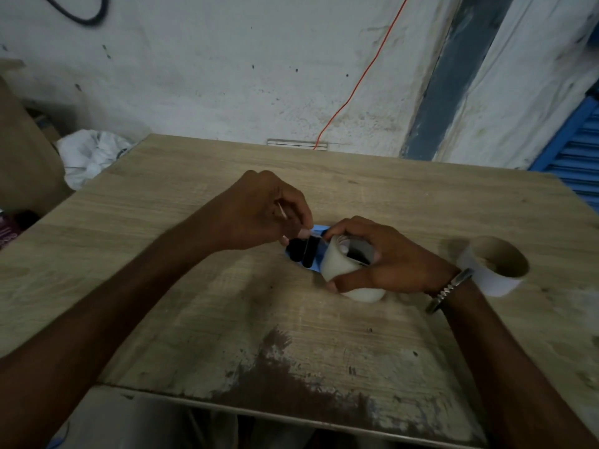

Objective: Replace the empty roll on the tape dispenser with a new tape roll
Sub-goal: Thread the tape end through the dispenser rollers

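A blue tape dispenser [313, 264] with black rollers lies on the wooden table [324, 176], mostly hidden under both hands. My right hand [389, 254] grips the new white tape roll [340, 264], which sits on the dispenser. My left hand [259, 212] pinches the loose end of the tape just above the black roller. An empty cardboard roll [497, 262] with a white scrap of tape on its side stands on the table to the right, apart from both hands.
A dark worn patch [291, 384] marks the table's near edge. A white plastic bag [90, 153] and a cardboard box [26, 150] sit off the table's left side. An orange cable [356, 79] runs down the wall behind.
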Action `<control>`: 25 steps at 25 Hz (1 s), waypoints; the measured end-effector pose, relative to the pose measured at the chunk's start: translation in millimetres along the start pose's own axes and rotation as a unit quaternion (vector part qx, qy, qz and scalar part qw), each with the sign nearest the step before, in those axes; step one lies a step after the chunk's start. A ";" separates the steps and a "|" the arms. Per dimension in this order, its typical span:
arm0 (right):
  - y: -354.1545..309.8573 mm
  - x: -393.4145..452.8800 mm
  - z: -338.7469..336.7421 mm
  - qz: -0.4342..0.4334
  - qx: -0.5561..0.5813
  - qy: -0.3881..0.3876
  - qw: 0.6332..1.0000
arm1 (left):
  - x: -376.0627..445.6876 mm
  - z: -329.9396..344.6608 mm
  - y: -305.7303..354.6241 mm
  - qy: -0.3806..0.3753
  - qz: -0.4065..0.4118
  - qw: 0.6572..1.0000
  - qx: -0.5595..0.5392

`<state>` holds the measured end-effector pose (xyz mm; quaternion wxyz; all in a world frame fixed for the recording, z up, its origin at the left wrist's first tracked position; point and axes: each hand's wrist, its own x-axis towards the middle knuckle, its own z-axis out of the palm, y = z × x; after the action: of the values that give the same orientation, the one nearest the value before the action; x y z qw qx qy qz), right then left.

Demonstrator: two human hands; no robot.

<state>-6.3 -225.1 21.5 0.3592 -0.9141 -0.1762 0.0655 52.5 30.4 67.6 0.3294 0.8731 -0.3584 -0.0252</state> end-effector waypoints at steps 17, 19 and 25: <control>-12.8 -2.0 -3.2 0.063 0.123 -0.058 0.989 | -9.6 20.8 10.0 0.059 -0.098 0.993 0.001; -14.4 -2.4 -3.7 0.067 0.145 -0.058 0.985 | -10.2 16.1 9.0 0.046 -0.102 0.994 -0.021; -16.5 -1.1 -4.9 0.094 0.207 -0.060 0.972 | -16.1 12.0 1.2 0.002 -0.155 0.975 -0.161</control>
<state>-10.6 -217.3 36.3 0.5216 -0.8269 -0.0935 0.1882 36.5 33.4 55.8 0.4589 0.8533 -0.2096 -0.1315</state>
